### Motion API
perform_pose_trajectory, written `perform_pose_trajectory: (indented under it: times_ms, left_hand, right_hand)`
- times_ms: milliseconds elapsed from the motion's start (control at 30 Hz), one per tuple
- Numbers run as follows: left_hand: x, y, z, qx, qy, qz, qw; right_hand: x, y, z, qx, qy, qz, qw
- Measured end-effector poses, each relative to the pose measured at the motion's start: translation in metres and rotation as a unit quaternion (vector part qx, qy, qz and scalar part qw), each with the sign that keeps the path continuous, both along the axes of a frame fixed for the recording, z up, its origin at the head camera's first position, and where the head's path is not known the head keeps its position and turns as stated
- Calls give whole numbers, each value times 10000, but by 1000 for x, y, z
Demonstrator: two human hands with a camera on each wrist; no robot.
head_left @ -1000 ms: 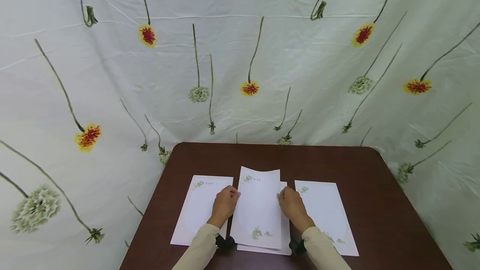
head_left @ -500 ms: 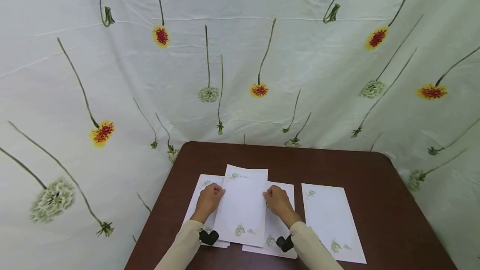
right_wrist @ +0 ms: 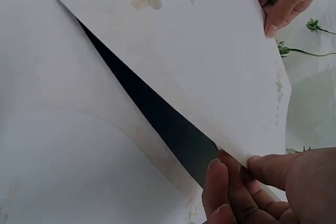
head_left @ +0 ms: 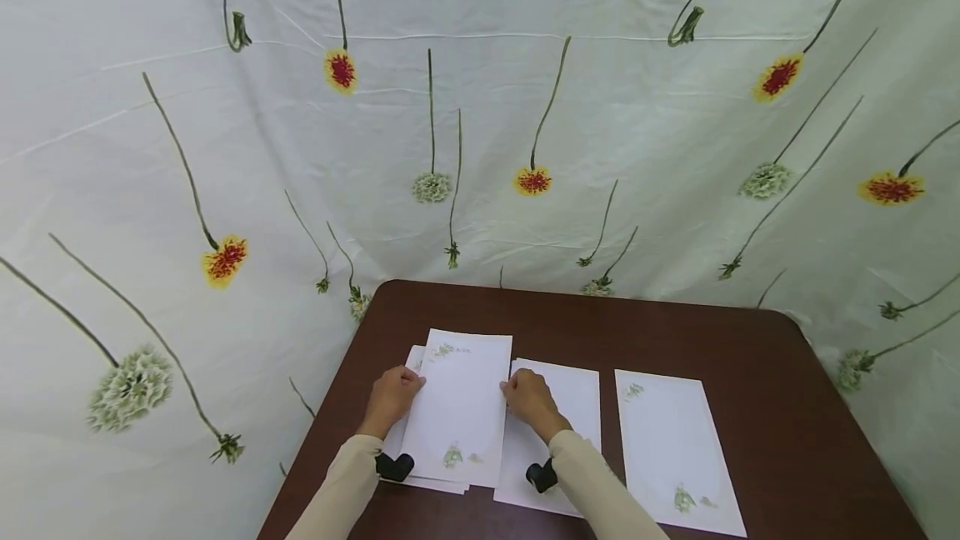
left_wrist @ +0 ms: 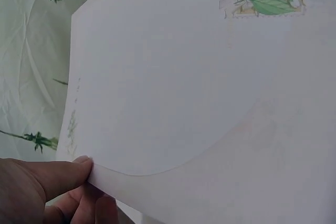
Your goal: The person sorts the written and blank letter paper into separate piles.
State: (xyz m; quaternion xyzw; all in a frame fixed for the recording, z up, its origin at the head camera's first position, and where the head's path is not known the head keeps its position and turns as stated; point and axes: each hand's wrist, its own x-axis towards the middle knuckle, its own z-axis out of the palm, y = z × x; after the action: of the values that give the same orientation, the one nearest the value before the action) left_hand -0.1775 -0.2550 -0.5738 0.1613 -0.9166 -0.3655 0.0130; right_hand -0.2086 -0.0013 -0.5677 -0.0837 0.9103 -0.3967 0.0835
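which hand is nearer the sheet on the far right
Right. The right hand, at the right edge of the held sheet, is left of the far-right sheet; the left hand, at the opposite edge, is farther left.

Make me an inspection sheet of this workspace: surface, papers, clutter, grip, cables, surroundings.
Surface: dark brown table, rounded far corners.
Papers: held paper, with green plant prints, hides part of the left papers in the head view; the middle paper and right paper lie on the table.
Clutter: nothing seen.
Grip: left fingers pinch the held paper's left edge, right fingers its right edge; a black object shows near the left wrist, another near the right.
Cables: nothing seen.
Surroundings: pale cloth with printed flowers, behind the table.
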Motion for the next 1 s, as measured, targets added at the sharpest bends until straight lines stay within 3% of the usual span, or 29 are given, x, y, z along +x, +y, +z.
perform_pose_trajectory:
  times_ms: [467, 1000]
  left_hand:
    - [4, -21, -4, 192, -186, 299, 9992]
    - [7, -25, -12, -159, -42, 260, 9995]
  right_hand:
    - [-1, -27, -15, 223, -78, 283, 9993]
    - [-4, -47, -22, 846, 15, 177, 9963]
